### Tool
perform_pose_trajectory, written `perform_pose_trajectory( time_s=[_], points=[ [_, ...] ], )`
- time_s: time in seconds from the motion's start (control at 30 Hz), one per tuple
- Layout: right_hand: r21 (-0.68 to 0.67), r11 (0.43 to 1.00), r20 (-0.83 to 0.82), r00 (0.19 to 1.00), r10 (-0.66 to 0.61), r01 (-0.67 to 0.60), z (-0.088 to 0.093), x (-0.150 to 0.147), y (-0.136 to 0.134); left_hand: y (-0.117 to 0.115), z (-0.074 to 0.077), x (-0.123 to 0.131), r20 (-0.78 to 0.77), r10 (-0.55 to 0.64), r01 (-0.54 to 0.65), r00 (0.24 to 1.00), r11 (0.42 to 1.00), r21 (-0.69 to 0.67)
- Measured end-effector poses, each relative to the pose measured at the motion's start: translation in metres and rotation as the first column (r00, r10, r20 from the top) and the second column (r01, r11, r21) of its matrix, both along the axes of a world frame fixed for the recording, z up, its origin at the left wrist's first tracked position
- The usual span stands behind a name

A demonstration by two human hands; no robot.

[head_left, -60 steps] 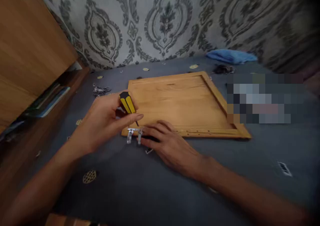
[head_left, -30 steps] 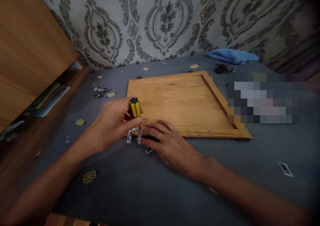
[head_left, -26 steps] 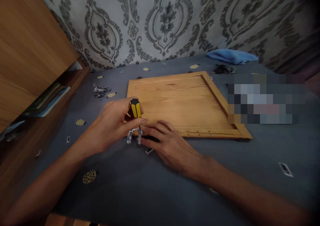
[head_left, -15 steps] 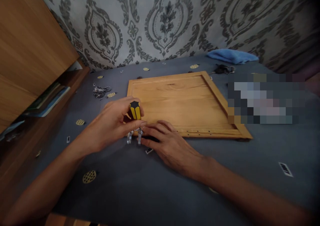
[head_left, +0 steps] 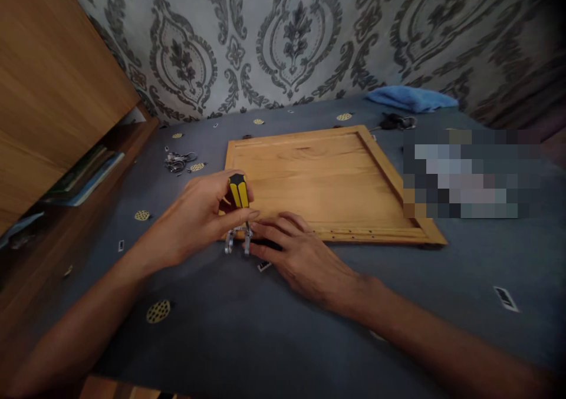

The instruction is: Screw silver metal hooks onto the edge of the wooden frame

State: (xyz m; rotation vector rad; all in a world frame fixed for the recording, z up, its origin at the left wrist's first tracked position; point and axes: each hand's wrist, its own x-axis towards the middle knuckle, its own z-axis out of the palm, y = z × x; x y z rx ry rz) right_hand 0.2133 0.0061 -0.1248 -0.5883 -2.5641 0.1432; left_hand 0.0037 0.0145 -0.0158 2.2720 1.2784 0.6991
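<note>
No brand, label or readable writing can be made out anywhere. At the far left, at nine o'clock, a wooden cabinet is seen, with books lying on its lower shelf. On the grey carpet just beyond it, at ten o'clock from the hands, a small heap of metal fittings is scattered. The left hand is closed around a screwdriver with a black and yellow handle, held nearly upright, its tip hidden behind the fingers. Directly below it, at six o'clock, a metal hinge is set against the near left corner of a wooden panel, its two curved arms hanging over the panel's edge toward the carpet. The right hand is laid flat, fingers spread, on the panel's near edge just beside the hinge; nothing is gripped by it. The panel lies flat on the carpet, a row of small holes being visible along its near rail. At one o'clock, well apart, a blue cloth is placed against the patterned wall, with a dark object too small to identify just before it.
</note>
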Motion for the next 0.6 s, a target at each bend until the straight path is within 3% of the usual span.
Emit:
perform_pose_trajectory(
  time_s=[0.2,0.4,0.6],
  points=[
    [0.013,1.000,-0.004,1.000,0.008,-0.008,0.002,0.000,-0.001,0.000,-0.001,0.001,0.015,-0.002,0.002,1.000,1.000,-0.005],
    [0.003,1.000,0.025,1.000,-0.004,0.004,0.000,0.000,-0.001,0.001,-0.003,0.004,0.217,-0.001,0.021,0.976,0.996,-0.089],
    [-0.028,1.000,0.026,1.000,-0.004,0.005,0.002,0.000,-0.002,-0.002,0.000,0.012,0.338,0.101,-0.057,0.936,0.989,-0.135]
  ],
)
